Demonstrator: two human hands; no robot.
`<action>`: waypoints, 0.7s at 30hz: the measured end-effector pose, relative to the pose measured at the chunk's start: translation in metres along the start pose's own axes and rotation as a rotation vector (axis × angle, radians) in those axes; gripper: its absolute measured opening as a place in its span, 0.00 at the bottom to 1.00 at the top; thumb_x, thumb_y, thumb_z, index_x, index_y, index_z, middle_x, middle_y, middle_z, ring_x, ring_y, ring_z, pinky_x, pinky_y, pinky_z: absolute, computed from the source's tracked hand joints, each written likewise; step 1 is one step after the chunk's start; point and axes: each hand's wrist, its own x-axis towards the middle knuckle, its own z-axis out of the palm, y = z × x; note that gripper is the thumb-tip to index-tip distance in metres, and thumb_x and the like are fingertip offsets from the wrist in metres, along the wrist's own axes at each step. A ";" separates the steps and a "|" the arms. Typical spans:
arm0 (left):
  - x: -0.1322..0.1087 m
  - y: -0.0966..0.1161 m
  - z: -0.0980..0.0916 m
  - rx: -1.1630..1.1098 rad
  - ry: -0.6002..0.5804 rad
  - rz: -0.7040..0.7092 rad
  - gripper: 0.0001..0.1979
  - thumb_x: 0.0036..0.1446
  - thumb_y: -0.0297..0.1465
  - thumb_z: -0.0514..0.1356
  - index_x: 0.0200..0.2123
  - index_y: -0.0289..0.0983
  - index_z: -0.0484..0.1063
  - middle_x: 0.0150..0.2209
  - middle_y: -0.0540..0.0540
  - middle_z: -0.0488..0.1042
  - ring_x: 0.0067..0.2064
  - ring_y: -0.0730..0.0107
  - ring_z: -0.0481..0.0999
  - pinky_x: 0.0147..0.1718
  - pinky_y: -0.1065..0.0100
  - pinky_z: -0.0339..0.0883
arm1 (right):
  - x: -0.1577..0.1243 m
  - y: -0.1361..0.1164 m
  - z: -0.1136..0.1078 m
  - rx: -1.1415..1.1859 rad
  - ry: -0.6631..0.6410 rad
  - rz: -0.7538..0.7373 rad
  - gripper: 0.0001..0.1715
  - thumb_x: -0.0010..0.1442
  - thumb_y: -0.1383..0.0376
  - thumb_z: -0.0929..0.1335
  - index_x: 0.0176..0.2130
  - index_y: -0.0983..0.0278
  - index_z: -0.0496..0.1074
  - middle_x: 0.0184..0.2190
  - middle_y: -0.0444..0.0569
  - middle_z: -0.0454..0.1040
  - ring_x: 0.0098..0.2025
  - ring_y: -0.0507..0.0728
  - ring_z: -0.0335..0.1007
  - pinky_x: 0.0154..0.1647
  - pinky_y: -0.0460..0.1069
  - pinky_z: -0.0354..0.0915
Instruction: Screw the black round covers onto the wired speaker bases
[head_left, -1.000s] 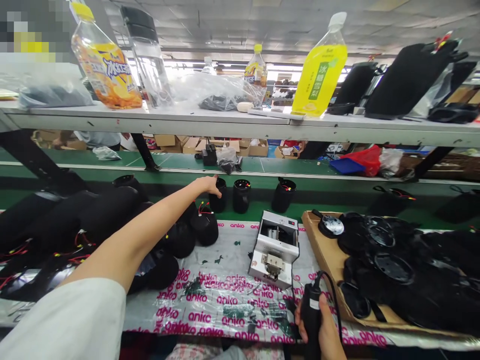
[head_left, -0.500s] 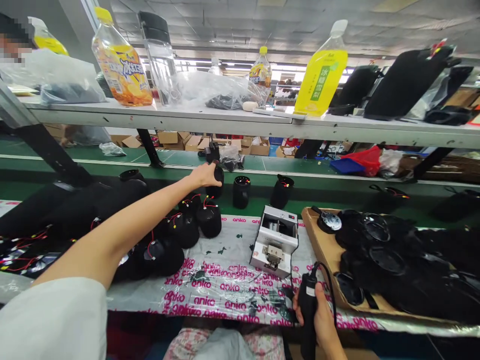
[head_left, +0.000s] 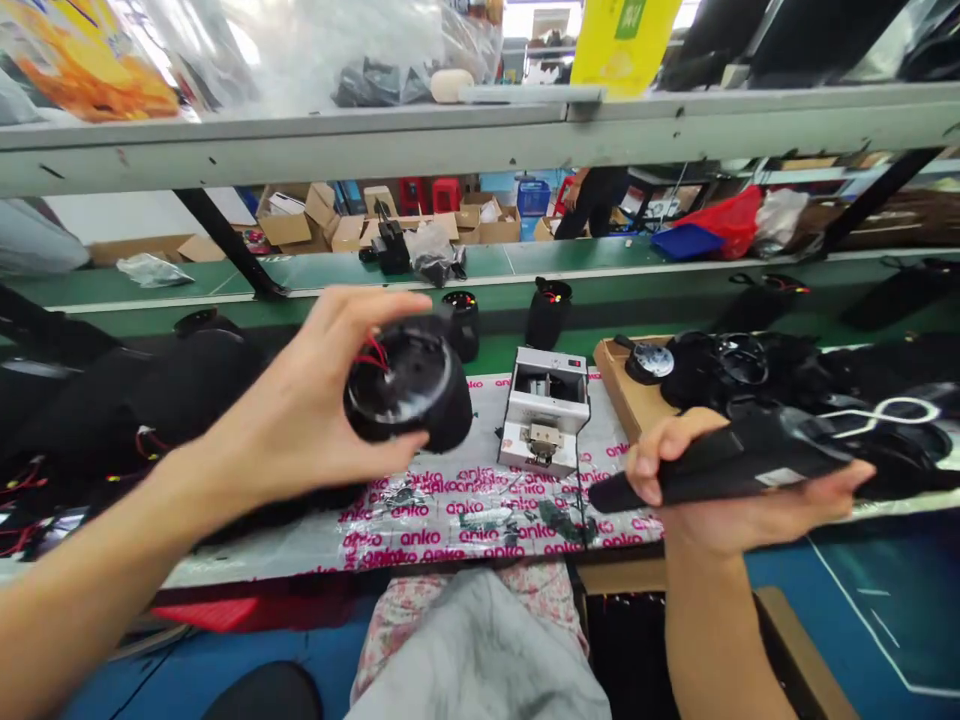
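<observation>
My left hand (head_left: 300,400) grips a round black speaker housing (head_left: 442,400) between thumb and fingers, raised above the bench. Its open end, with red wires inside, is tilted toward me. In my right hand (head_left: 712,520) lies a black electric screwdriver (head_left: 735,455), held nearly level with its wire hanging loop to the right. Its bit cannot be made out. Between the two hands, farther back, stands a small white screw feeder (head_left: 544,410). Two upright black housings, one (head_left: 551,312) with coloured wire ends, stand behind it.
A cardboard tray (head_left: 619,385) of black parts and round covers sits at the right. Black housings with wires (head_left: 150,440) crowd the left side. A shelf (head_left: 375,150) with bottles and bags crosses above the bench. Printed plastic sheeting (head_left: 480,510) covers the bench top.
My left hand has drawn the speaker housing from the back of the bench toward me. My right hand has lifted the electric screwdriver and turned it from upright to nearly level. The view has tipped down.
</observation>
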 end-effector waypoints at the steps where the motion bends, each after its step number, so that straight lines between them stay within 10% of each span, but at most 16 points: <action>1: -0.014 0.010 0.010 -0.048 -0.028 -0.026 0.50 0.50 0.39 0.78 0.75 0.57 0.64 0.68 0.47 0.71 0.69 0.43 0.75 0.73 0.46 0.76 | 0.007 0.001 0.007 0.013 -0.044 -0.070 0.49 0.59 0.21 0.69 0.30 0.63 0.83 0.20 0.48 0.77 0.13 0.54 0.66 0.14 0.48 0.61; 9: -0.097 0.028 0.116 -0.266 -0.136 -0.253 0.54 0.49 0.25 0.75 0.75 0.55 0.58 0.70 0.38 0.63 0.70 0.39 0.77 0.62 0.48 0.85 | 0.027 0.067 0.040 0.027 -0.078 -0.237 0.49 0.60 0.23 0.70 0.31 0.66 0.84 0.24 0.52 0.80 0.15 0.55 0.72 0.12 0.46 0.63; 14: -0.114 0.003 0.142 -0.418 -0.076 -0.240 0.54 0.54 0.24 0.75 0.78 0.56 0.54 0.75 0.36 0.60 0.79 0.37 0.66 0.74 0.38 0.73 | 0.027 0.085 0.044 0.019 -0.080 -0.152 0.49 0.55 0.23 0.74 0.31 0.67 0.84 0.23 0.54 0.81 0.14 0.56 0.72 0.12 0.48 0.66; 21: -0.148 0.025 0.190 -0.877 0.160 -0.594 0.51 0.68 0.61 0.67 0.81 0.51 0.47 0.81 0.34 0.58 0.81 0.39 0.65 0.80 0.40 0.62 | 0.027 0.090 0.038 0.027 -0.067 0.021 0.51 0.63 0.23 0.67 0.30 0.65 0.86 0.19 0.52 0.80 0.10 0.54 0.65 0.09 0.47 0.58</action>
